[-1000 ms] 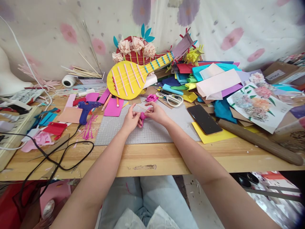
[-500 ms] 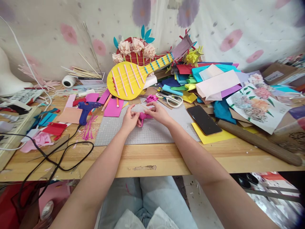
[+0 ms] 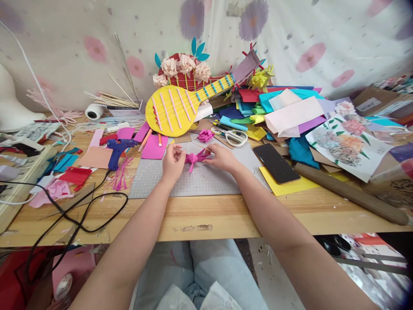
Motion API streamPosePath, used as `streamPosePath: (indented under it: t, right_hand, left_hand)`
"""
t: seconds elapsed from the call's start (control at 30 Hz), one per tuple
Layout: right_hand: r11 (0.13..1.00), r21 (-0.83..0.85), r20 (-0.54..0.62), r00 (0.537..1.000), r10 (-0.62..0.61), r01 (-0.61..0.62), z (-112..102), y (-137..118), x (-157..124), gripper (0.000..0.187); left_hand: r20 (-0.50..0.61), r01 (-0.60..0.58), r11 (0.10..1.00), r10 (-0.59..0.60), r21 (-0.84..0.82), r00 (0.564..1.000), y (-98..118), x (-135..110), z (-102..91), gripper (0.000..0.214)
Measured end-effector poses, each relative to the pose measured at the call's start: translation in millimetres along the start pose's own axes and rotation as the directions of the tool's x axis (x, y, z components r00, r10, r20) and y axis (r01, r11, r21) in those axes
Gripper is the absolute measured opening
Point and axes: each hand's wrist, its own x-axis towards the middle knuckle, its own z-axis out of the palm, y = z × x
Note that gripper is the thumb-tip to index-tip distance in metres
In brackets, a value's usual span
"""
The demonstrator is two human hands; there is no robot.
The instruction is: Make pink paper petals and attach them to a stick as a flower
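Both my hands work over a grey cutting mat (image 3: pixel 180 181) at the table's middle. My left hand (image 3: pixel 172 160) pinches one end of a small magenta paper flower (image 3: pixel 192 158) and my right hand (image 3: pixel 220 156) pinches the other end, where a thin wooden stick pokes out. The petals stick out between the two hands, just above the mat. A second crumpled magenta paper flower (image 3: pixel 205 135) lies a little behind them.
A yellow paper guitar (image 3: pixel 176 110) leans at the back. White-handled scissors (image 3: pixel 235 136) and a black phone (image 3: pixel 276 162) lie right of my hands, with a heap of coloured paper (image 3: pixel 284 112) behind. A blue glue gun (image 3: pixel 118 148) with a black cord lies on the left.
My hands have drawn slightly apart, and the magenta flower now shows stretched between them instead of bunched under the fingers. The view has shifted down a little.
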Motion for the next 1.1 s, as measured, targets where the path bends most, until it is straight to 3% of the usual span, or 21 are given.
streamPosePath:
  t: [0.13,0.27,0.4,0.47,0.6,0.87,1.0,1.1]
  right_hand:
    - [0.998,-0.043,-0.078,0.996,-0.039,0.036,7.6,-2.8,0.7,0.009]
    - [0.982,-0.191,-0.302,0.952,-0.045,-0.014,8.3,-9.4,2.7,0.015]
    - [0.949,-0.313,-0.383,0.920,-0.079,-0.048,9.3,-14.9,3.8,0.018]
    - [0.941,-0.336,-0.397,0.910,-0.114,-0.029,11.5,-17.2,3.9,0.018]
    - [0.934,-0.352,-0.400,0.894,-0.203,0.054,16.3,-23.3,3.7,0.019]
    - [0.900,-0.344,-0.317,0.869,-0.379,0.267,24.7,-37.3,0.1,0.020]
    - [0.911,-0.284,-0.402,0.826,-0.395,0.297,24.3,-36.6,-2.1,0.034]
    - [0.933,-0.234,-0.446,0.822,-0.353,0.274,19.8,-32.6,-4.7,0.048]
  left_hand:
    - [0.056,0.084,0.994,-0.080,-0.065,0.995,4.1,-2.7,1.7,0.012]
    - [0.080,0.252,0.942,-0.240,-0.220,0.967,11.5,-3.0,3.5,0.013]
    - [0.243,0.515,0.792,-0.456,-0.326,0.856,19.1,-3.9,5.2,0.023]
    - [0.339,0.601,0.716,-0.500,-0.357,0.797,21.9,-4.7,5.9,0.023]
    - [0.382,0.658,0.618,-0.536,-0.430,0.753,24.0,-4.7,7.3,0.015]
    - [0.236,0.574,0.614,-0.544,-0.541,0.805,17.6,0.6,10.7,0.006]
    - [0.144,0.516,0.649,-0.537,-0.559,0.831,19.7,2.0,10.4,0.006]
    - [0.101,0.482,0.643,-0.535,-0.595,0.839,19.9,4.5,8.7,0.007]
